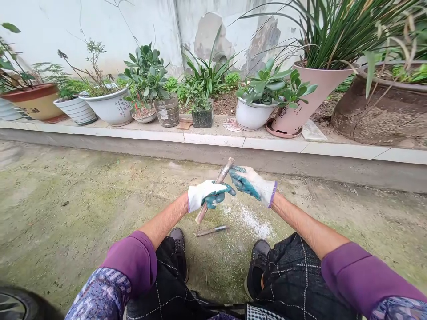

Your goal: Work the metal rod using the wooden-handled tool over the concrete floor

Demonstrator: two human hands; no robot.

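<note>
1. between the two gloved hands, a wooden stick (226,170) with a metal-wrapped upper part slants across, above the mossy concrete ground (83,213).
2. the left hand (207,195) wears a white glove with a green palm; its fingers (220,190) curl closed around the stick's middle.
3. the right hand (248,183), gloved alike, sits at the stick's upper end; its fingers (237,175) are half spread beside it, and whether they grip cannot be told.
4. below the hands, a short metal tool (211,230) lies on the ground, near a scatter of white powder (251,221).
5. farther ahead, potted plants (147,75) stand along a tile-edged concrete ledge (213,140), with a pink pot (310,95) tilted to one side.
</note>
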